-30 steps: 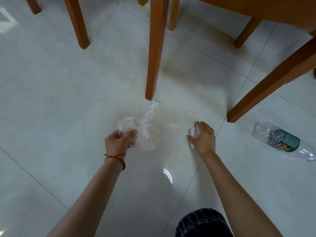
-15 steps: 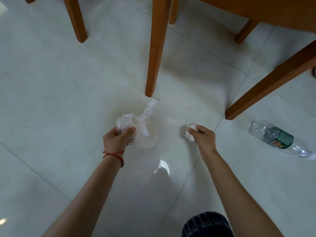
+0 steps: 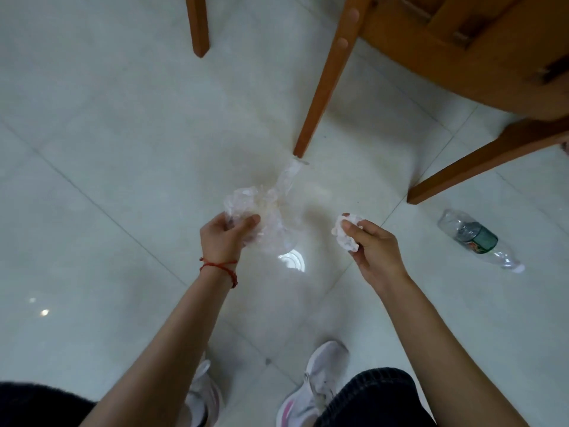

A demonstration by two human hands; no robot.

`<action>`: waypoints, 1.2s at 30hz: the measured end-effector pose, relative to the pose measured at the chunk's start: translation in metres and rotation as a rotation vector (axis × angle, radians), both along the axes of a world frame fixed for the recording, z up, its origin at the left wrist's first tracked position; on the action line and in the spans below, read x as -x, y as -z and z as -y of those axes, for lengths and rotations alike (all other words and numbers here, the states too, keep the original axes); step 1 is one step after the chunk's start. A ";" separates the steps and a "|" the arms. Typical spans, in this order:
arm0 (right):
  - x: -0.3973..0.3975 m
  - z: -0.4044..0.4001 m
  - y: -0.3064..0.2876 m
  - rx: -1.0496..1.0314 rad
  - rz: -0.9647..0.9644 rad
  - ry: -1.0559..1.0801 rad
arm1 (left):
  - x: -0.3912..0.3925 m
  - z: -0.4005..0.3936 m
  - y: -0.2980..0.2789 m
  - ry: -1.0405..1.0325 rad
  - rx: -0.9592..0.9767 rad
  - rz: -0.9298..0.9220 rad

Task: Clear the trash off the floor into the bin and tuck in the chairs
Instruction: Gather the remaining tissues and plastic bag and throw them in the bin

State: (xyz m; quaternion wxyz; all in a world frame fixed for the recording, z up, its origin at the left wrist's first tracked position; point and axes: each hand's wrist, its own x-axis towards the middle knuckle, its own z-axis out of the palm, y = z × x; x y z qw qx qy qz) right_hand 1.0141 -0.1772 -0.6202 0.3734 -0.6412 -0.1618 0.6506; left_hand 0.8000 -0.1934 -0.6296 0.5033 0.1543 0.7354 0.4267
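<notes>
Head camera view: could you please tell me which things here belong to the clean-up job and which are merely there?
Part of the job:
- clear plastic bag, gripped in the left hand
- crumpled tissue, pinched in the right hand
- plastic bottle, lying on the floor
- wooden chair, to be tucked in

Just there:
- red string bracelet
- white sneakers

Bright, even light; round lamp glare [image 3: 292,261] on the glossy floor [image 3: 107,149], edges softly blurred and bowed.
</notes>
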 end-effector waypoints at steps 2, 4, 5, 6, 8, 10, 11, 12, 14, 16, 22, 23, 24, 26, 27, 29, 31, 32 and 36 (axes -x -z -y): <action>0.006 0.000 -0.030 0.020 0.011 -0.007 | 0.007 0.005 -0.026 -0.031 0.008 0.020; 0.012 -0.001 -0.061 0.015 -0.005 -0.016 | 0.013 0.009 -0.053 -0.069 0.007 0.052; 0.013 -0.001 -0.071 0.008 -0.004 -0.015 | 0.015 0.011 -0.064 -0.080 0.002 0.060; 0.018 -0.004 -0.088 0.015 -0.014 -0.012 | 0.019 0.013 -0.079 -0.089 0.002 0.063; 0.027 -0.008 -0.123 0.028 -0.024 -0.011 | 0.029 0.017 -0.112 -0.114 0.005 0.059; 0.037 -0.010 -0.156 0.029 -0.026 -0.027 | 0.038 0.020 -0.145 -0.130 0.000 0.056; 0.042 -0.011 -0.173 0.030 -0.031 -0.036 | 0.042 0.021 -0.162 -0.136 -0.002 0.057; 0.047 -0.012 -0.191 0.032 -0.043 -0.037 | 0.045 0.022 -0.179 -0.142 -0.005 0.057; 0.057 -0.015 -0.229 0.023 -0.061 -0.043 | 0.052 0.022 -0.217 -0.151 -0.018 0.050; 0.066 -0.016 -0.267 0.016 -0.070 -0.030 | 0.058 0.024 -0.254 -0.167 -0.030 0.049; 0.091 -0.010 -0.371 0.020 -0.083 -0.054 | 0.077 0.030 -0.361 -0.224 -0.068 0.034; 0.095 -0.008 -0.386 0.014 -0.079 -0.068 | 0.080 0.031 -0.378 -0.232 -0.078 0.037; 0.099 -0.006 -0.402 0.010 -0.076 -0.075 | 0.083 0.032 -0.395 -0.240 -0.087 0.038; 0.106 -0.001 -0.431 -0.002 -0.074 -0.079 | 0.090 0.034 -0.426 -0.258 -0.104 0.041; 0.109 0.001 -0.443 -0.004 -0.074 -0.078 | 0.093 0.036 -0.437 -0.266 -0.108 0.042; 0.113 0.006 -0.467 -0.010 -0.080 -0.071 | 0.099 0.041 -0.460 -0.274 -0.118 0.041; 0.116 0.010 -0.489 -0.019 -0.094 -0.063 | 0.104 0.047 -0.483 -0.277 -0.130 0.037; 0.118 0.011 -0.500 -0.028 -0.099 -0.063 | 0.106 0.051 -0.494 -0.278 -0.137 0.031; 0.126 0.011 -0.536 -0.067 -0.115 -0.084 | 0.109 0.063 -0.533 -0.312 -0.183 0.003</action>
